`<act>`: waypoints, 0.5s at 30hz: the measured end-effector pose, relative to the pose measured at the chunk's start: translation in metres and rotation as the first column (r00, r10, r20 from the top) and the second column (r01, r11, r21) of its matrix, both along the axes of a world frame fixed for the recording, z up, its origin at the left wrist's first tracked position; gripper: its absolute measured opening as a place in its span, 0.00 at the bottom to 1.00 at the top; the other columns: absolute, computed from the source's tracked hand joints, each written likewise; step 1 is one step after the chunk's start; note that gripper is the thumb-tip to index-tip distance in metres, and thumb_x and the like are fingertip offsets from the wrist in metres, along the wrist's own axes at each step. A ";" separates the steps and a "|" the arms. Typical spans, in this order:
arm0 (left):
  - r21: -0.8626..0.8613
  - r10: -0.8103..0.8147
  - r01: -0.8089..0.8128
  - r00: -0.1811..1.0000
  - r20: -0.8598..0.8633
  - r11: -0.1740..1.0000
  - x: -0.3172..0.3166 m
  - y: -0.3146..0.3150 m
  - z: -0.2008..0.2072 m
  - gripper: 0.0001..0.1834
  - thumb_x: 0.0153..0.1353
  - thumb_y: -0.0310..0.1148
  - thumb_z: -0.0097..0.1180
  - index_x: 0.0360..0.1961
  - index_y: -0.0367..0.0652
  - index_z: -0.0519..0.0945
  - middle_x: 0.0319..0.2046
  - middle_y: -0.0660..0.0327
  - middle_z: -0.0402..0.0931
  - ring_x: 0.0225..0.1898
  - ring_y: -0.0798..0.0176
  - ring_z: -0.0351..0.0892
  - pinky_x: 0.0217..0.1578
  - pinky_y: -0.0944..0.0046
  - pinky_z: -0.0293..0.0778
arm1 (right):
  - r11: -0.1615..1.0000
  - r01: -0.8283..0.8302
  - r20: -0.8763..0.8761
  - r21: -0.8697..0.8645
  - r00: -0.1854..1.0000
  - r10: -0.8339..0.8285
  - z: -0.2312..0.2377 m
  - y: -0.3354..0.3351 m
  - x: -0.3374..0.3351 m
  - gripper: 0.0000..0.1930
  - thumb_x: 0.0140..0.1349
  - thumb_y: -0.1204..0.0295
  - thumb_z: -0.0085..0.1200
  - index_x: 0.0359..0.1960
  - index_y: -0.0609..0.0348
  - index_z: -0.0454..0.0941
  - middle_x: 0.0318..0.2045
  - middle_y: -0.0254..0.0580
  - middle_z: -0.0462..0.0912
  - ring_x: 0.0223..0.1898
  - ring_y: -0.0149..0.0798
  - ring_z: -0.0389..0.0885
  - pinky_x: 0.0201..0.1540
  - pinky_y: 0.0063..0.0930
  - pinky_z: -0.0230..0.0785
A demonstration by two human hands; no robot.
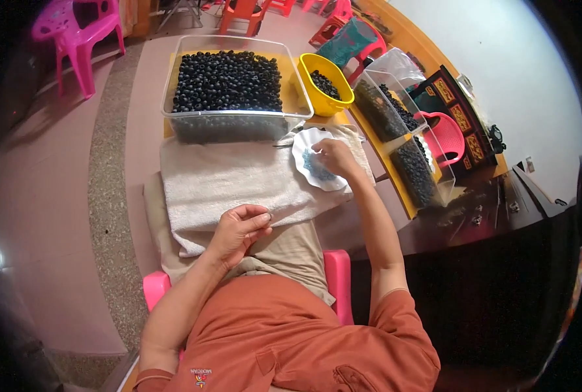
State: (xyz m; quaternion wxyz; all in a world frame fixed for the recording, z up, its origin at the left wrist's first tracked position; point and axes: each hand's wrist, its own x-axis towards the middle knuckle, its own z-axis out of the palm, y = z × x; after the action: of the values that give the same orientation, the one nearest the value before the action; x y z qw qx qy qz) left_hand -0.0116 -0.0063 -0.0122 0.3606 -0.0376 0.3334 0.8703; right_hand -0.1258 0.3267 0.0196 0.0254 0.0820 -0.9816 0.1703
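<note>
My left hand (238,234) is raised above my lap, thumb and forefinger pinched together. A small dark piece (270,216) shows at their tips, too small to make out fully. My right hand (336,157) reaches over a white dish with a wavy rim (299,145), its fingers drawn together and pointing down. Small light-blue pieces (318,168) lie in the dish beside those fingertips. What the right fingers hold, if anything, is hidden. Under the dish and across my knees spreads a whitish towel (222,176).
Beyond the towel stands a clear plastic bin (238,119) of black, bead-like rings (229,81). A yellow tub (340,108) with more sits beside it. Further right are clear boxes (412,160) of black pieces. A pink chair (82,42) stands far left.
</note>
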 end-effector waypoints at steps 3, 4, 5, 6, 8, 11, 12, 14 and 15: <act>-0.012 0.017 -0.017 1.000 0.002 1.000 -0.001 0.000 0.000 0.08 0.60 0.25 0.60 0.40 0.38 0.77 0.35 0.62 0.78 0.34 0.68 0.79 0.40 0.69 0.80 | 0.993 -0.029 -0.031 0.114 0.999 0.033 0.001 -0.009 -0.004 0.11 0.52 0.73 0.59 0.38 0.57 0.84 0.36 0.49 0.84 0.41 0.51 0.81 0.47 0.39 0.72; -0.012 0.018 -0.018 1.000 0.006 1.000 -0.001 0.000 0.000 0.08 0.60 0.25 0.60 0.40 0.38 0.77 0.35 0.62 0.78 0.34 0.68 0.79 0.40 0.69 0.80 | 0.991 -0.026 -0.029 0.129 0.999 0.030 0.005 -0.015 -0.004 0.10 0.52 0.73 0.58 0.36 0.58 0.84 0.34 0.50 0.84 0.39 0.52 0.81 0.45 0.40 0.72; -0.007 0.017 -0.017 1.000 0.008 1.000 -0.001 -0.001 0.001 0.08 0.60 0.25 0.60 0.40 0.38 0.77 0.35 0.62 0.78 0.34 0.68 0.80 0.39 0.69 0.80 | 0.989 -0.022 -0.026 0.145 0.999 0.026 0.008 -0.018 -0.004 0.09 0.51 0.73 0.58 0.34 0.58 0.84 0.32 0.50 0.83 0.36 0.53 0.81 0.43 0.40 0.73; -0.003 0.015 -0.015 1.000 0.010 1.000 -0.001 -0.001 0.001 0.08 0.60 0.25 0.60 0.40 0.38 0.77 0.35 0.62 0.78 0.34 0.68 0.80 0.39 0.69 0.80 | 0.989 -0.024 -0.022 0.145 0.999 0.028 0.008 -0.019 -0.004 0.09 0.51 0.73 0.58 0.34 0.58 0.84 0.32 0.50 0.83 0.36 0.53 0.81 0.43 0.40 0.73; -0.006 0.011 -0.011 1.000 0.011 1.000 -0.002 0.000 0.000 0.08 0.60 0.25 0.60 0.40 0.38 0.77 0.35 0.62 0.78 0.33 0.68 0.80 0.39 0.70 0.80 | 0.984 -0.049 -0.050 0.170 0.997 0.058 0.009 -0.020 -0.005 0.07 0.50 0.74 0.56 0.30 0.59 0.83 0.29 0.53 0.83 0.33 0.55 0.81 0.39 0.41 0.73; -0.002 0.007 -0.006 1.000 0.014 1.000 -0.002 0.000 -0.002 0.08 0.60 0.25 0.61 0.40 0.38 0.77 0.35 0.62 0.78 0.34 0.68 0.79 0.39 0.70 0.80 | 0.989 -0.011 -0.020 0.146 1.000 0.014 0.010 -0.021 -0.004 0.08 0.48 0.75 0.56 0.30 0.62 0.83 0.30 0.54 0.83 0.35 0.53 0.82 0.40 0.40 0.73; 0.006 0.005 -0.005 1.000 0.018 1.000 -0.002 0.000 -0.002 0.08 0.60 0.25 0.61 0.40 0.38 0.77 0.35 0.63 0.77 0.34 0.68 0.79 0.39 0.70 0.80 | 0.989 -0.011 -0.020 0.145 1.000 0.014 0.010 -0.020 -0.004 0.08 0.48 0.75 0.56 0.30 0.62 0.83 0.30 0.54 0.83 0.35 0.53 0.82 0.40 0.40 0.73; -0.012 0.008 -0.007 1.000 0.012 1.000 -0.002 0.000 0.001 0.08 0.60 0.25 0.60 0.40 0.38 0.77 0.35 0.63 0.77 0.34 0.68 0.79 0.39 0.70 0.80 | 0.991 -0.011 -0.038 0.130 0.999 0.016 0.009 -0.018 -0.003 0.08 0.47 0.74 0.57 0.30 0.62 0.83 0.30 0.52 0.84 0.34 0.51 0.83 0.40 0.38 0.74; -0.030 0.011 -0.011 1.000 0.005 1.000 -0.002 0.000 0.003 0.08 0.60 0.25 0.60 0.40 0.38 0.77 0.35 0.63 0.77 0.34 0.69 0.79 0.40 0.70 0.80 | 0.991 -0.010 -0.040 0.130 0.999 0.015 0.008 -0.017 -0.003 0.08 0.47 0.74 0.57 0.30 0.62 0.83 0.30 0.52 0.84 0.34 0.51 0.83 0.40 0.38 0.74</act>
State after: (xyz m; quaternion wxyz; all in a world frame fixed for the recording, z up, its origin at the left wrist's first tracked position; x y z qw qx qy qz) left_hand -0.0134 -0.0059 -0.0095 0.3562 -0.0471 0.3451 0.8671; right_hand -0.1285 0.3101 0.0281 0.0389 0.0931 -0.9894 0.1045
